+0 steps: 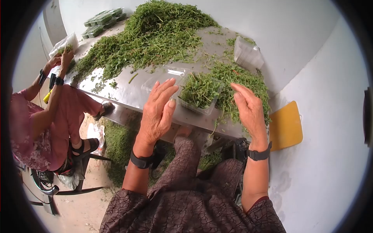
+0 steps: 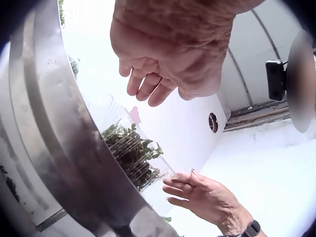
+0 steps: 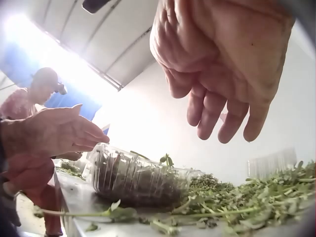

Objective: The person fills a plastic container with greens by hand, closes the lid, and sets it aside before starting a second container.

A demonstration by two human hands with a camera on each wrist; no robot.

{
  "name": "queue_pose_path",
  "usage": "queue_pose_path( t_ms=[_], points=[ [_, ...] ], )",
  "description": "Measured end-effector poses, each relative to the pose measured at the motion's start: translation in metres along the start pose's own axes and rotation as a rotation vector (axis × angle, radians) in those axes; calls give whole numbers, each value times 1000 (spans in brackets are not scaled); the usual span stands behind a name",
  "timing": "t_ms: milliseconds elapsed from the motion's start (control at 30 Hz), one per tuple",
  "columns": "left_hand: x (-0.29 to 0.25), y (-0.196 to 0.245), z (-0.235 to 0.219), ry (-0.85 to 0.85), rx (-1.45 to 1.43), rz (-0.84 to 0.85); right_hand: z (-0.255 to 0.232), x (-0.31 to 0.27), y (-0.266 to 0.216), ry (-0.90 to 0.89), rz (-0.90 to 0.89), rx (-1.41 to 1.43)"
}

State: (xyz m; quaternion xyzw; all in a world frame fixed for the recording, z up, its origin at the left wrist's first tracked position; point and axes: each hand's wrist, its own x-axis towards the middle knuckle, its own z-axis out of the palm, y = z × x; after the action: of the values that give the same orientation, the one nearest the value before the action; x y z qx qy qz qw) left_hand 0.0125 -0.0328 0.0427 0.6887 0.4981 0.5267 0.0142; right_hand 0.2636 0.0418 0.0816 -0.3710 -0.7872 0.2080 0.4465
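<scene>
A clear plastic clamshell box point(image 1: 210, 108), filled with leafy green sprigs point(image 1: 200, 90), stands near the table's front edge. Its lid point(image 1: 176, 72) is folded back to the left. On the box's left side my left hand point(image 1: 157, 112) hovers, fingers extended and holding nothing. My right hand point(image 1: 249, 112) is raised over the greens to the right of the box, palm facing inward, also holding nothing. In the right wrist view, the tips of my left hand point(image 3: 59, 131) overlap the corner of the ribbed box point(image 3: 140, 180), and leaves poke above its rim.
A large heap of greens point(image 1: 155, 37) covers the back of the metal table point(image 1: 134, 87). Stacked clear boxes point(image 1: 248, 54) stand back right, filled ones point(image 1: 103, 19) back left. A yellow board point(image 1: 286, 126) leans on the wall. Another person point(image 1: 50, 120) handles a box at left.
</scene>
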Motion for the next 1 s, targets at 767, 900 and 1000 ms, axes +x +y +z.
queue_pose_path(
  t_ms=[767,900,1000],
  points=[
    [-49,51,76,-135,276,188,7,-85,40,145,-60,-148],
    [-44,48,86,-100,293,187,7,-85,37,153,-61,-155],
    [-40,49,88,-105,278,202,9,-84,38,162,-75,-178]
  ],
)
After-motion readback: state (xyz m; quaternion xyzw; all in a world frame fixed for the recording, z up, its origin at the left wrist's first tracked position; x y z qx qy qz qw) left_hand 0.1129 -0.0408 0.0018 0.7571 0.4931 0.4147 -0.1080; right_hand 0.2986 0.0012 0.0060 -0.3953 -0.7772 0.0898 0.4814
